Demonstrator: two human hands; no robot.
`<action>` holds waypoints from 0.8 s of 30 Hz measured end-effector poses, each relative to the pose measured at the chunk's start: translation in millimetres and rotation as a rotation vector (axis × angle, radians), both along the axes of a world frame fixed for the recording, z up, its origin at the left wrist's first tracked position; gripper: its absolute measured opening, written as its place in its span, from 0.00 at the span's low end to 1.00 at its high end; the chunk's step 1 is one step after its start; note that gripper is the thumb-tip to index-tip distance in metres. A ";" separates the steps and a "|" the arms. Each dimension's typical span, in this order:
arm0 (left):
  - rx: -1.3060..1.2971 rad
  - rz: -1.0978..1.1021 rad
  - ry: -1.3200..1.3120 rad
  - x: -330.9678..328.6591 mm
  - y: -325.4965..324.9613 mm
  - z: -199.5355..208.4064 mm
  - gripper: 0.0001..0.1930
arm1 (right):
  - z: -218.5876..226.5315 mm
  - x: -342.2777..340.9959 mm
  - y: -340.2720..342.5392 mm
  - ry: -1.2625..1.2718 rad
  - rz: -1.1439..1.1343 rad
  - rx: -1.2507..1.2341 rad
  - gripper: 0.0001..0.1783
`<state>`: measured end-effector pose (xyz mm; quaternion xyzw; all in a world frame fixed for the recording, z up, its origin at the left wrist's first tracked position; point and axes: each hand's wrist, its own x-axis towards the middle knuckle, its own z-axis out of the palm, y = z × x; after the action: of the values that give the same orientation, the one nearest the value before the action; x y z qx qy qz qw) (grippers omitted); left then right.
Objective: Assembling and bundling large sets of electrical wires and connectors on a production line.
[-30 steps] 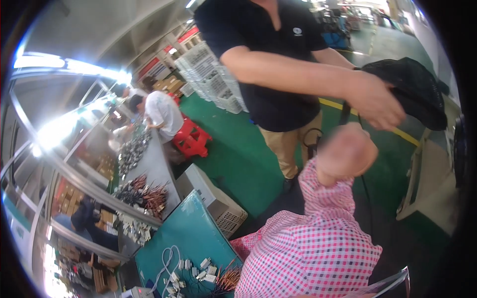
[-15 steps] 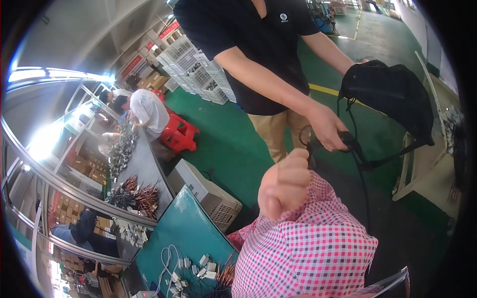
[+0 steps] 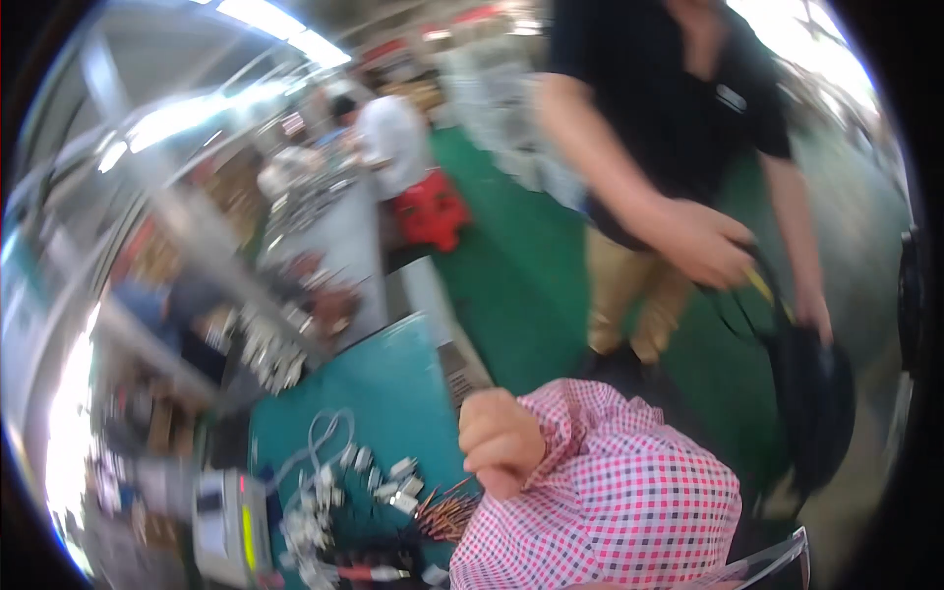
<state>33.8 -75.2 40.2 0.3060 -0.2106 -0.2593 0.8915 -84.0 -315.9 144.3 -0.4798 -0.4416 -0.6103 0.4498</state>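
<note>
Got right hand [image 3: 503,440] loosely fisted near wires [image 3: 447,515] on worktop [image 3: 388,369], probably empty, just relaxed; can't see left hand.

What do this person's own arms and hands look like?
A long cloth sleeve with pink, dark and white checks reaches toward the right hand, which is bare, without a glove. The left hand is out of view.

Green floor [image 3: 521,295] runs back past a teal-topped table [image 3: 393,369], a pale bin [image 3: 431,300] close beside it and a long grey bench [image 3: 354,236] with a red stool [image 3: 431,211] at its side; a metal frame [image 3: 197,224] slants down at the left, bright tube lights [image 3: 260,17] glare overhead, and blurred white crates [image 3: 497,108] stand farther back
</note>
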 end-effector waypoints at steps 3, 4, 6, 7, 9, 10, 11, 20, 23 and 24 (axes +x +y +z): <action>-0.218 0.393 0.085 -60.0 58.7 -39.9 0.19 | 0.2 35.6 55.1 -0.023 0.355 -0.068 0.03; -0.290 0.563 0.126 -111.8 69.4 -42.1 0.19 | 0.1 38.4 72.2 0.055 0.356 -0.113 0.04; -0.029 0.825 0.146 -121.7 61.5 -15.9 0.15 | -7.3 50.3 103.8 0.326 0.296 -0.174 0.03; -0.026 0.699 0.071 -130.6 61.4 -8.2 0.16 | -17.9 50.3 119.1 0.524 0.228 -0.218 0.03; 0.192 1.199 0.133 -143.4 26.5 5.9 0.19 | -38.7 65.7 129.4 0.971 0.444 -0.556 0.07; 0.325 1.324 -0.003 -143.1 20.3 2.3 0.20 | -47.4 67.4 139.6 1.005 0.518 -0.624 0.07; 0.497 1.422 -0.100 -141.0 21.2 6.6 0.19 | -54.7 72.3 148.2 1.230 0.730 -0.708 0.10; 0.589 1.763 0.041 -152.4 -4.2 19.0 0.15 | -78.4 65.1 159.0 1.688 1.464 -0.600 0.13; 0.625 1.680 0.136 -155.3 -6.2 17.4 0.14 | -83.6 71.0 157.1 1.512 1.438 -0.504 0.12; 0.691 1.613 0.159 -156.1 -7.8 17.6 0.14 | -83.9 73.4 156.9 1.373 1.388 -0.480 0.12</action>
<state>-122.3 -83.0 57.8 0.5950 0.2227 0.3794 0.6727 -10.5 -159.0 60.5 -0.4422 -0.3800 0.3005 0.7548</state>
